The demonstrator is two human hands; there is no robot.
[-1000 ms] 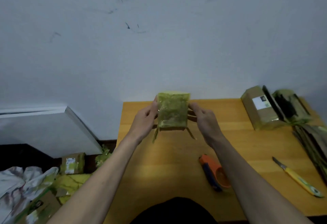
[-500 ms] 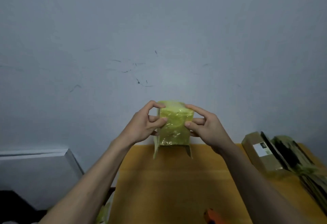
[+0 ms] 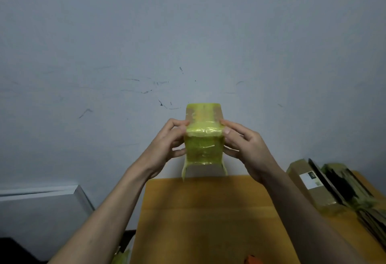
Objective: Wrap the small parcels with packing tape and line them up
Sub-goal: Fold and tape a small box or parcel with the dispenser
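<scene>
Taped parcel between both hands

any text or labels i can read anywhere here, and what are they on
No text can be read.
White label on the brown parcel at the table's right edge: dark mark and print, too small and blurred to read.
Yellow-taped parcel gripped by left hand and right hand: no writing visible.

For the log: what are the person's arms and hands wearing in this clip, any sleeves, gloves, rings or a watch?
Nothing shows: the left hand and right hand are bare, without gloves, rings or a watch. Both forearms are uncovered as far as the frame's lower edge, with no sleeves in view.
</scene>
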